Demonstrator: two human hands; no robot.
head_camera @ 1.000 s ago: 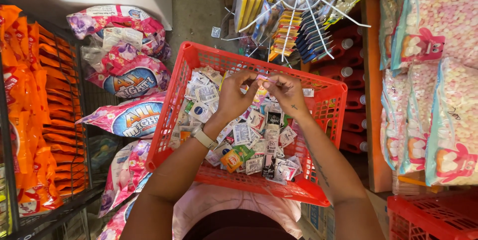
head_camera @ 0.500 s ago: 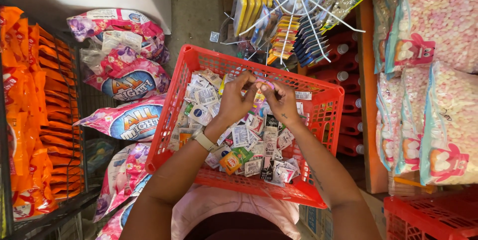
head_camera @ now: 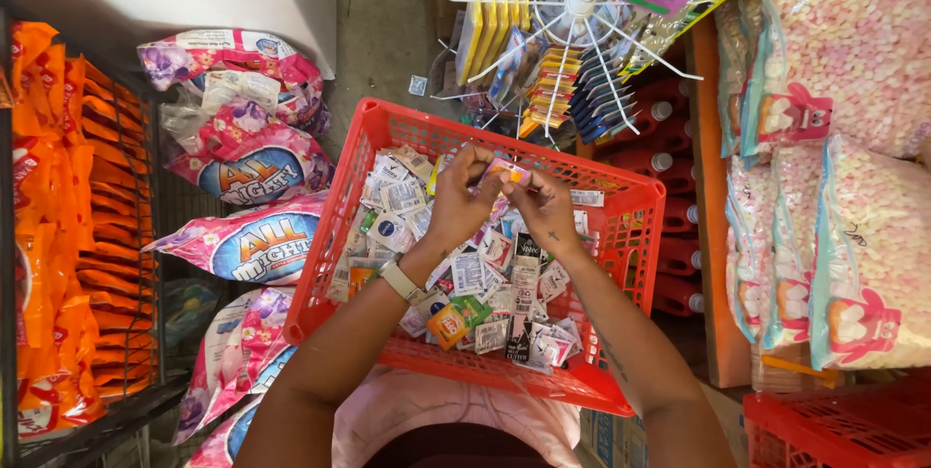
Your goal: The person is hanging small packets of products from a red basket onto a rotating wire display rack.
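Left hand [head_camera: 464,198] and right hand [head_camera: 545,212] brought together, fingertips of both pinched on one small pink sachet [head_camera: 507,172], held up just above the far half of the red basket [head_camera: 361,198]. Pale wristwatch [head_camera: 401,282] on the left wrist.

Step in hand, as a judgement: handling of a single sachet between the two hands, perhaps turning it or pulling it apart from another; too small to tell which. Next move, whatever it is, asking for a light but sure pinch on so thin a piece, and for a free path upward or sideways.

Below the hands, a loose heap of mixed sachets [head_camera: 477,279] filling the basket, white, green, orange and black ones overlapping. Beyond the hands, close above them, a white wire spinner rack [head_camera: 574,14] with hanging packets, its arms reaching out over the far rim; likely in the way of any lift. Left of the hands, pink and blue detergent bags [head_camera: 254,245], further left orange packets [head_camera: 53,235] on a shelf. Right of the hands, red bottles [head_camera: 671,257], then big bags of pastel sweets [head_camera: 868,235]. Near the right elbow, corner of another red crate [head_camera: 836,427].
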